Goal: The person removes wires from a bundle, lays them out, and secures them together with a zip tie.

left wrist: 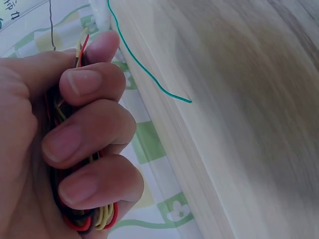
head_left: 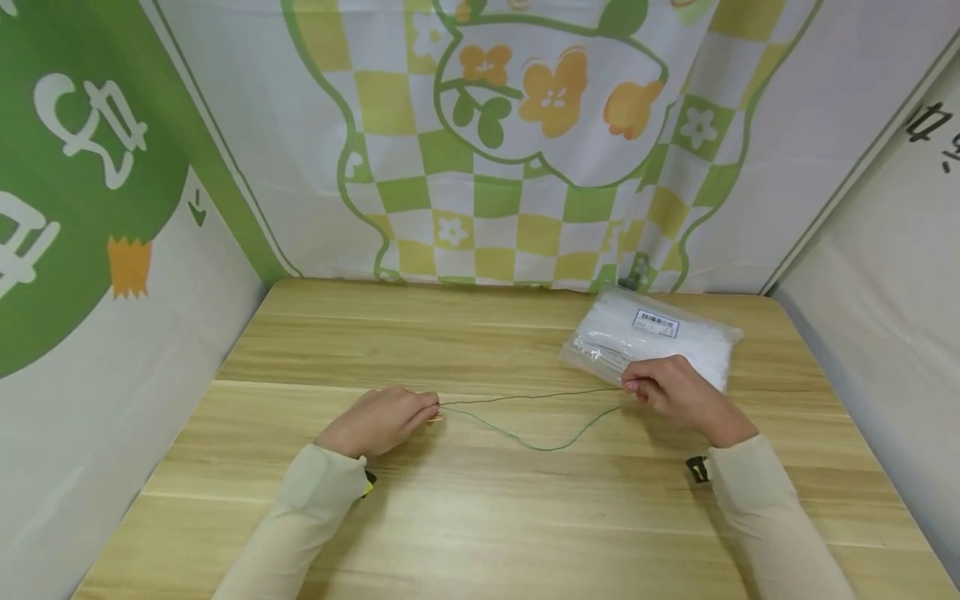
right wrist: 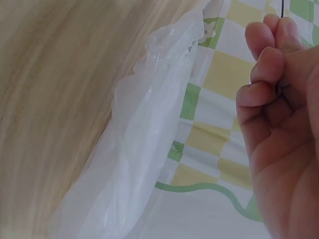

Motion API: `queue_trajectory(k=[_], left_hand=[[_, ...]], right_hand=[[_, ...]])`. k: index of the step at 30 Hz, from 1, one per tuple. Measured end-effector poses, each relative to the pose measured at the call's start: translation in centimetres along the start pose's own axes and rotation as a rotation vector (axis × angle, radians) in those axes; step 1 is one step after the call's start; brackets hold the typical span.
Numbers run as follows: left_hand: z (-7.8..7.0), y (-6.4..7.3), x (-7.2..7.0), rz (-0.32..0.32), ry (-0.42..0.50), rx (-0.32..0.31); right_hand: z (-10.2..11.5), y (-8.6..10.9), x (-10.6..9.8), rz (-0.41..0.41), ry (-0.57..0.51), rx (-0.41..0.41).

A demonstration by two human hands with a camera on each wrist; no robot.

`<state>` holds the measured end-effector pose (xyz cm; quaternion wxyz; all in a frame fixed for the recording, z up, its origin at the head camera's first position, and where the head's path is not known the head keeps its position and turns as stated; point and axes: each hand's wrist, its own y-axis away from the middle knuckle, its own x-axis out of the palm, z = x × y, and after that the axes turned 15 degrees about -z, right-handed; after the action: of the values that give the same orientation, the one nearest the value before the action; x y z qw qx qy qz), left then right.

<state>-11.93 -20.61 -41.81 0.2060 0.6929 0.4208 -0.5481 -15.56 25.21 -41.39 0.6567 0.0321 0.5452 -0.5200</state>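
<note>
My left hand (head_left: pixel 386 419) curls its fingers round a bundle of thin wires (left wrist: pixel 103 217) in red, yellow and black. Across to the right, my right hand (head_left: pixel 675 395) pinches a dark wire (head_left: pixel 532 397) between thumb and fingertips. That wire runs nearly straight from one hand to the other. Below it sags a green wire (head_left: pixel 542 448), leading from the left hand to a spot close beside the right. In the left wrist view, the green wire (left wrist: pixel 144 69) shows a loose end. A short dark bit of wire (right wrist: pixel 278 89) shows among the right hand's curled fingers.
A clear plastic bag (head_left: pixel 647 329) with white contents and a barcode label lies behind the right hand. The wooden table (head_left: pixel 480 533) extends under both hands. Printed cloth (head_left: pixel 495 225) hangs along its back edge, with more cloth at both sides.
</note>
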Motion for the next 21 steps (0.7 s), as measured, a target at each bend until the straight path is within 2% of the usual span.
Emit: queue_trajectory(k=[4, 9, 11, 17, 21], left_hand=[[0.7, 1.0, -0.2, 0.000, -0.044, -0.044], [1.9, 2.4, -0.6, -0.025, -0.086, -0.062], [2.1, 2.5, -0.7, -0.039, -0.080, -0.068], [2.2, 2.2, -0.9, -0.064, -0.029, -0.167], [2.2, 2.1, -0.8, -0.086, -0.002, -0.185]], right_hand=[[-0.5, 0.6, -0.4, -0.020, 0.039, 0.007], [-1.5, 1.9, -1.1, -0.008, 0.072, 0.015], [-1.7, 2.2, -1.2, 0.001, 0.060, 0.004], [-1.6, 2.1, -0.6, -0.001, 0.015, -0.064], [-1.3, 1.9, 0.2, 0.004, -0.014, -0.077]])
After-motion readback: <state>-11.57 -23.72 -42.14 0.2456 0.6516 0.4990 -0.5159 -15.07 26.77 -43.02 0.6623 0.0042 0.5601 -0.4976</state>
